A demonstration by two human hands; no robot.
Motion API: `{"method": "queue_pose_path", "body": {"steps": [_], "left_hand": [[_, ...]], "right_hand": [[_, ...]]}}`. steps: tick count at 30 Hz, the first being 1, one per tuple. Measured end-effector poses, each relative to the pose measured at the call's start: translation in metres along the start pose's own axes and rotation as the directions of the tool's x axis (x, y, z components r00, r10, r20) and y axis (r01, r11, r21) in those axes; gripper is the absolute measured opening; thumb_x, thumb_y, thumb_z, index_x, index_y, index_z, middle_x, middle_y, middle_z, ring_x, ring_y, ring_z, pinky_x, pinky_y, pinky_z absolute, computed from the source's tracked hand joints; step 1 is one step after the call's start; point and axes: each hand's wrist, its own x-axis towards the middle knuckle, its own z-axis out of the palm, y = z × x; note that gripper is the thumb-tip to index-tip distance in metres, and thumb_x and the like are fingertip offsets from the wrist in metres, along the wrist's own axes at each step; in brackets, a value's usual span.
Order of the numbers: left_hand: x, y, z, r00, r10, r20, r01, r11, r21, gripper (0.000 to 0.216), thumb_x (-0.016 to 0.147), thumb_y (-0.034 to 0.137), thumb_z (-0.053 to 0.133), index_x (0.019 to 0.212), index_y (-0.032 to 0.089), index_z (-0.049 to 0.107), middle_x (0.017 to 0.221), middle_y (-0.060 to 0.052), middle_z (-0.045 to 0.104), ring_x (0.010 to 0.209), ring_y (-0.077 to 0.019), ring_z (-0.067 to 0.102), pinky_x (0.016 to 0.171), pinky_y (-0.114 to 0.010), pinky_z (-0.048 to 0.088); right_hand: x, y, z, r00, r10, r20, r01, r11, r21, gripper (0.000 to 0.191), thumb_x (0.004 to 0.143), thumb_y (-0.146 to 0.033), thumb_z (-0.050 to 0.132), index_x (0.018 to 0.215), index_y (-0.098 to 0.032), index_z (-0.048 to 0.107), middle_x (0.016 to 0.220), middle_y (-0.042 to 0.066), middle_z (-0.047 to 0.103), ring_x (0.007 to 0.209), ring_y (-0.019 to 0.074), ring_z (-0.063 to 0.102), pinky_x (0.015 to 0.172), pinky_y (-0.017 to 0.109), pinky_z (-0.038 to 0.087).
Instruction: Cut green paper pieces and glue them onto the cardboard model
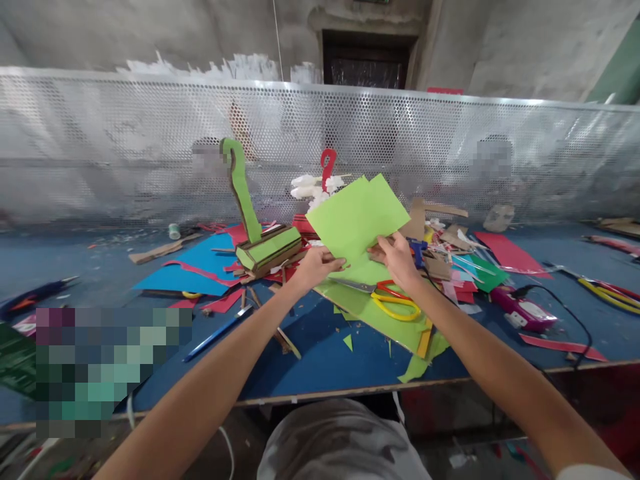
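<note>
Both hands hold light green paper (357,217) up over the table, and its upper edge shows two overlapping corners. My left hand (317,267) pinches the lower left edge between thumb and fingers. At the lower right edge, my right hand (397,260) grips it the same way. Scissors with yellow and red handles (397,308) lie just below my right hand on a larger green sheet (360,310). Left of the paper stands a green-covered cardboard piece (273,250) with a tall curved neck (243,190).
Blue sheet (193,267), a blue pen (217,333) and red scraps lie at left. Behind the paper is a red curved piece (327,167) with white tufts. At right are a purple box with a cord (525,310) and more scissors (607,290). A perforated metal panel (150,147) backs the table.
</note>
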Motion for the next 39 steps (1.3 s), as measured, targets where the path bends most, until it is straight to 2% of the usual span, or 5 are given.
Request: {"method": "queue_pose_path", "body": {"steps": [5, 14, 22, 27, 39], "left_hand": [[-0.0010, 0.0004, 0.0009, 1.000, -0.004, 0.005, 0.004, 1.000, -0.014, 0.052, 0.070, 0.051, 0.093, 0.101, 0.014, 0.076, 0.103, -0.013, 0.083, 0.095, -0.0264, 0.079, 0.095, -0.045, 0.063], [-0.0034, -0.0014, -0.0011, 0.999, -0.003, 0.048, 0.009, 0.992, -0.127, 0.049, 0.072, 0.050, 0.094, 0.097, 0.013, 0.074, 0.079, -0.004, 0.075, 0.087, -0.0213, 0.077, 0.097, -0.044, 0.063], [-0.0030, -0.0020, -0.0009, 0.999, -0.009, 0.046, 0.013, 0.996, -0.091, 0.037, 0.077, 0.040, 0.091, 0.096, 0.013, 0.074, 0.087, -0.006, 0.078, 0.091, -0.0218, 0.077, 0.099, -0.045, 0.062], [-0.0046, 0.0012, 0.0009, 1.000, -0.016, 0.024, 0.018, 0.997, -0.069, 0.036, 0.077, 0.037, 0.091, 0.098, 0.013, 0.075, 0.088, -0.006, 0.078, 0.093, -0.0228, 0.077, 0.099, -0.045, 0.063], [-0.0012, -0.0005, 0.0019, 0.996, -0.072, -0.055, 0.070, 0.997, -0.031, 0.054, 0.065, 0.062, 0.094, 0.075, 0.015, 0.068, 0.072, -0.005, 0.074, 0.076, -0.0204, 0.076, 0.089, -0.041, 0.066]], "right_hand": [[-0.0016, 0.0009, 0.0018, 1.000, -0.011, -0.008, 0.011, 1.000, 0.023, 0.041, 0.071, -0.039, 0.088, 0.101, -0.024, 0.063, 0.093, -0.003, 0.073, 0.071, 0.0107, 0.069, 0.071, 0.025, 0.063], [0.0024, 0.0046, -0.0020, 0.997, -0.040, -0.071, 0.037, 0.998, -0.043, 0.045, 0.070, -0.044, 0.087, 0.101, -0.023, 0.062, 0.096, 0.000, 0.075, 0.069, 0.0118, 0.069, 0.068, 0.027, 0.062], [0.0030, 0.0044, -0.0013, 0.992, -0.106, -0.063, 0.103, 0.993, -0.058, 0.047, 0.070, -0.044, 0.086, 0.104, -0.023, 0.063, 0.092, 0.000, 0.074, 0.069, 0.0133, 0.068, 0.069, 0.029, 0.062], [0.0026, 0.0039, -0.0010, 0.992, -0.102, -0.071, 0.097, 0.993, -0.069, 0.047, 0.069, -0.044, 0.085, 0.104, -0.023, 0.063, 0.099, 0.003, 0.076, 0.070, 0.0140, 0.068, 0.070, 0.031, 0.062], [-0.0011, 0.0022, 0.0016, 0.994, -0.094, -0.048, 0.090, 0.993, -0.072, 0.047, 0.071, -0.049, 0.083, 0.106, -0.024, 0.063, 0.099, 0.002, 0.072, 0.072, 0.0149, 0.066, 0.071, 0.033, 0.061]]}}
